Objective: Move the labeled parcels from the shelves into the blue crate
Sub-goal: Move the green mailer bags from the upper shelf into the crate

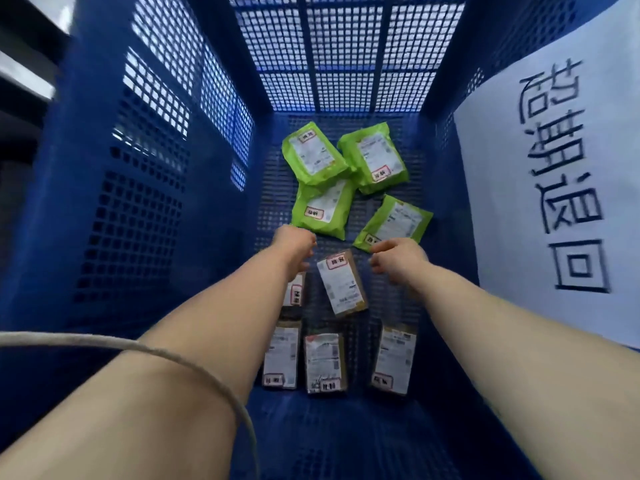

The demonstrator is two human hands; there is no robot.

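Blue crate (pixel 156 220) holds four green parcels (pixel 313 154) upper centre, five brown parcels (pixel 341 282) below; left hand (pixel 294 245) and right hand (pixel 398 259) loosely curled, empty; bare floor along both walls

Left forearm (pixel 221 306) hides part of one brown parcel (pixel 297 292).

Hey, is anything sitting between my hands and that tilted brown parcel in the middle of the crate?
Nothing visible. The left hand and right hand hang open on either side of the tilted brown parcel, with only bare blue crate floor around it. The left forearm partly covers another brown parcel beside it.
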